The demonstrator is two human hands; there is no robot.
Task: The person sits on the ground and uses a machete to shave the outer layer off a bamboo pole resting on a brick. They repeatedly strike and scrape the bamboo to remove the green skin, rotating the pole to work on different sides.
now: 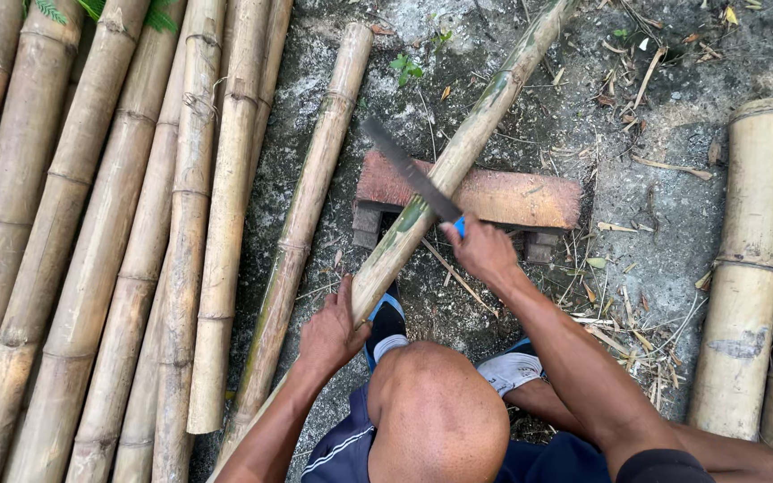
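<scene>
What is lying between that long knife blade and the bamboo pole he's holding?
Nothing visible. The blade in the right hand lies right across the bamboo pole, which rests on the brick; the left hand steadies the pole lower down.

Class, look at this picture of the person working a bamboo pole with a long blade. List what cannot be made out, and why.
- Blade, head view: its edge is blurred.
- Blade handle: hidden inside the right hand.
- Bamboo pole: the far end is cut off by the top edge, the near end hidden behind the left hand and arm.
- Brick block: its underside is in shadow.
</scene>
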